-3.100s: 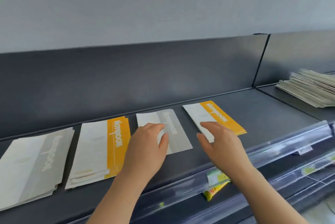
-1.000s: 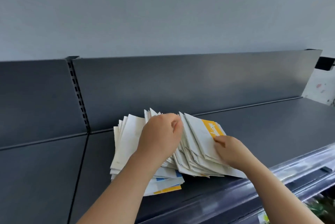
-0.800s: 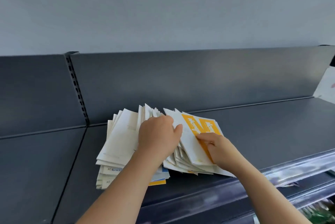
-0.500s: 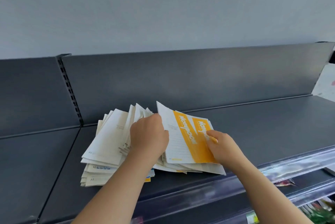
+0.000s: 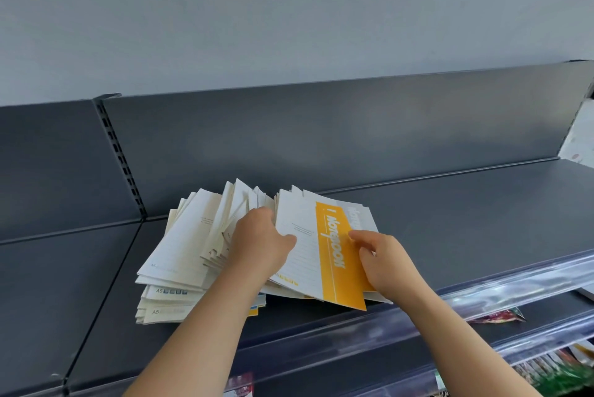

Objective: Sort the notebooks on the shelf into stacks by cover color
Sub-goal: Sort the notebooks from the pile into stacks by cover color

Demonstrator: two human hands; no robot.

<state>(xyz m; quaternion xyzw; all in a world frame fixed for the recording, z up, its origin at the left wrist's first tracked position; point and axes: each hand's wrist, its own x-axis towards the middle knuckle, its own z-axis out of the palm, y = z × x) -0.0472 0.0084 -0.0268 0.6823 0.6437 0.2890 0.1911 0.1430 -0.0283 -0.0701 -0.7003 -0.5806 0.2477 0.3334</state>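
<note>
A fanned pile of thin notebooks (image 5: 189,248) lies on the dark grey shelf (image 5: 466,223). Most show white backs; blue and yellow edges peek out low in the pile. On the pile's right side a white notebook with an orange band (image 5: 334,255) lies on top, and a grey-banded one (image 5: 360,213) shows just behind it. My left hand (image 5: 260,242) curls over the middle of the pile with its thumb on the orange notebook's left edge. My right hand (image 5: 382,261) pinches the orange notebook at its right side.
The shelf has a dark back panel (image 5: 321,139) and a slotted upright (image 5: 120,158) at the left. A clear plastic price rail (image 5: 482,297) runs along the front edge. Packaged goods (image 5: 495,316) lie on the lower shelves at the right.
The view swung from the sorted stacks to this mixed pile. My hands leafed through it, and the orange notebook has come fully to the top and slid toward the front edge.
</note>
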